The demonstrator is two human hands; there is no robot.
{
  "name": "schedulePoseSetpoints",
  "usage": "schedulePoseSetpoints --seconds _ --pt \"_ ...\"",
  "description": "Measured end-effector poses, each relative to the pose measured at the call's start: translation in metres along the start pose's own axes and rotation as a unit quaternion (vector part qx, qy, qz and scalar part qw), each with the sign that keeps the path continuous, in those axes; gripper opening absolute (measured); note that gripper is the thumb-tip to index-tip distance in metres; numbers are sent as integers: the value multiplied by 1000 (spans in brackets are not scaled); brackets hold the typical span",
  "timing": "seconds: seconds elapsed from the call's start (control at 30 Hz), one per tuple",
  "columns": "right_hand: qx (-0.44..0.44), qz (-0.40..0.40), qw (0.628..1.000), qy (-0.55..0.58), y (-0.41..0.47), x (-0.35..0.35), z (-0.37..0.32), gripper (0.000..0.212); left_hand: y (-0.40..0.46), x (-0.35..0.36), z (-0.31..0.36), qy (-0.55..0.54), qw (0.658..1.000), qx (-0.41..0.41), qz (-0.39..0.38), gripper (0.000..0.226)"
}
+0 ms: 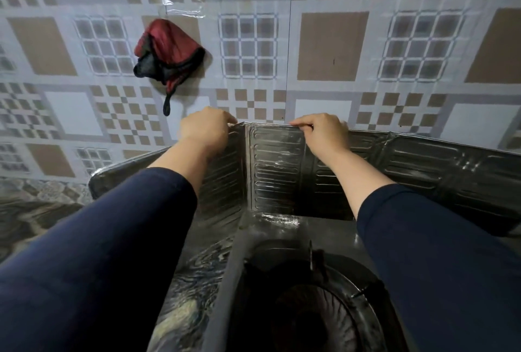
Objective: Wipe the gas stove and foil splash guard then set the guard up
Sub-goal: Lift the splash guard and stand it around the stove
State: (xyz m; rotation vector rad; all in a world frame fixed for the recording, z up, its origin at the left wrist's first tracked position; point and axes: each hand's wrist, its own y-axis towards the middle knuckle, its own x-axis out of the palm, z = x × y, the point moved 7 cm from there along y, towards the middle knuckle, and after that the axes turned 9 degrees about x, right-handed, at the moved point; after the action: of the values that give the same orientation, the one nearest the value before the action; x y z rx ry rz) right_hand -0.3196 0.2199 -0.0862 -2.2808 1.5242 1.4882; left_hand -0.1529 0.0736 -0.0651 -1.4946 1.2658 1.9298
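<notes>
— Where's the guard now?

— The foil splash guard [277,171] stands upright behind the gas stove [307,289], between the burner and the tiled wall [332,47], folded in panels that wrap round both sides. The left hand [207,127] pinches the top edge just left of a crease, and the right hand [324,132] pinches the same edge just right of it. Both are closed on the rim, fingers curled over the top.

— Looks flimsy, doesn't it?

— I'd say very light and thin. The ribbed pressing gives each panel a bit of stiffness, but it will bend at the folds and dent anywhere you squeeze hard. The surface shines as if damp or greasy, so it could slide in the fingers.

— So hold the top edge?

— Yes, near a crease, where it's firmest, with two hands apart, as here. Grab one panel's middle and it would likely buckle. The rim may be sharp too, I'd guess.

— And that red thing?

— A red and black cloth [169,54] hanging on the wall, well apart from the guard.
</notes>
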Motion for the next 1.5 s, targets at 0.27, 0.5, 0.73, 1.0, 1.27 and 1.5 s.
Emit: schedulePoseSetpoints --seconds 0.27,0.5,0.73,1.0,1.27,1.5 --pt "11 -5 1000 -22 13 4 -12 35 16 -6 22 26 998 -46 -47 31" --pt "22 -6 1000 -12 18 8 -12 37 28 -8 28 -29 992 -66 -101 22" --pt "17 -11 999 -29 18 19 -6 37 32 21 8 -158 969 -120 -147 21" --pt "-6 27 999 -33 20 30 -5 41 26 38 -5 -382 902 -199 -40 19" --pt "-16 39 997 -66 17 25 -7 42 25 34 -6 -341 920 -192 -37 16" --pt "-35 14 995 -97 8 21 -7 49 20 29 -5 -294 938 -179 -51 13"
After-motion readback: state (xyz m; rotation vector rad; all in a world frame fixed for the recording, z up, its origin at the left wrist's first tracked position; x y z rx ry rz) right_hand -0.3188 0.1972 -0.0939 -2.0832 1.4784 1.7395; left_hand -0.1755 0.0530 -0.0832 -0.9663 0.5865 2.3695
